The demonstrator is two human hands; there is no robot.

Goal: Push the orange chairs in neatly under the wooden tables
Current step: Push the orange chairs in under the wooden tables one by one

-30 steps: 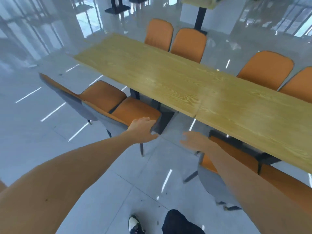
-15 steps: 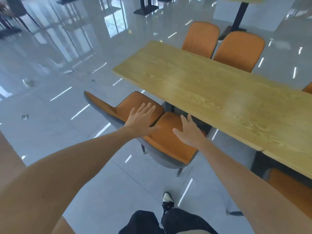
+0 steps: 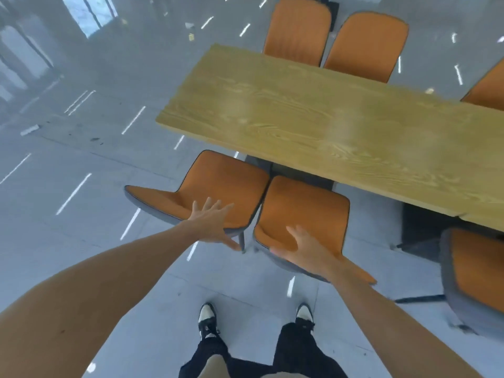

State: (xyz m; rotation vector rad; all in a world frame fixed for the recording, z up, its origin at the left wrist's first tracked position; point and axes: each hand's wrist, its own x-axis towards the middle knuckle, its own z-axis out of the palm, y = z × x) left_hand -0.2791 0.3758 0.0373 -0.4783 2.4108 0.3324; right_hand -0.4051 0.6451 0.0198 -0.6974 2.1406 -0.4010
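I'm resting my left hand [image 3: 211,225], fingers spread, on the left chair [image 3: 218,186], right hand [image 3: 305,249] flat-open on the right chair [image 3: 302,208], at the wooden table [image 3: 327,126].

Glossy grey tiled floor [image 3: 81,165] and two black-and-white shoes [image 3: 206,317] below.

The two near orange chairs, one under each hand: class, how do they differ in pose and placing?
1. The left chair is turned askew, its backrest swung out left; the right chair faces the wooden table more squarely.
2. The left hand reaches to the left chair's backrest; the right hand reaches to the right chair's.

Shared: orange upholstery, grey shells, seats not tucked under.
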